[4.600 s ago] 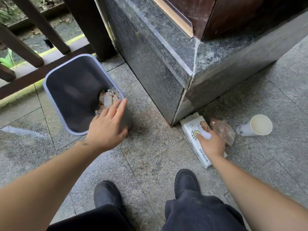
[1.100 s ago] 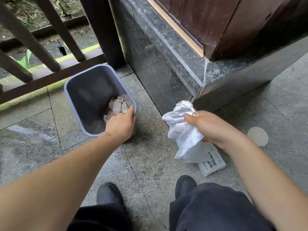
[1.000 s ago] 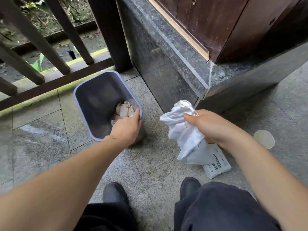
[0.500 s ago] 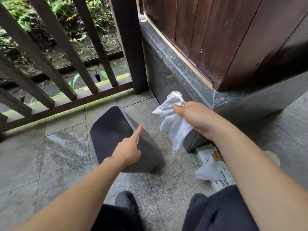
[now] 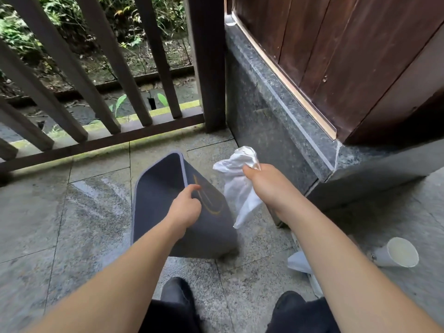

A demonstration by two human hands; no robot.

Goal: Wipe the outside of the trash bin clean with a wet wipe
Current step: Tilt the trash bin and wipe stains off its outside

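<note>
Head view: the gray trash bin (image 5: 206,227) sits tipped on the stone floor (image 5: 72,212). The left hand (image 5: 186,209) holds its rim, fingers curled over the edge. The right hand (image 5: 266,182) — just beside the bin — pinches a crumpled white wet wipe (image 5: 240,186). A paper cup (image 5: 396,252) lies nearby.

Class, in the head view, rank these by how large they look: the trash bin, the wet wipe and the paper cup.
1. trash bin
2. wet wipe
3. paper cup
This holds for apparent size only.
</note>
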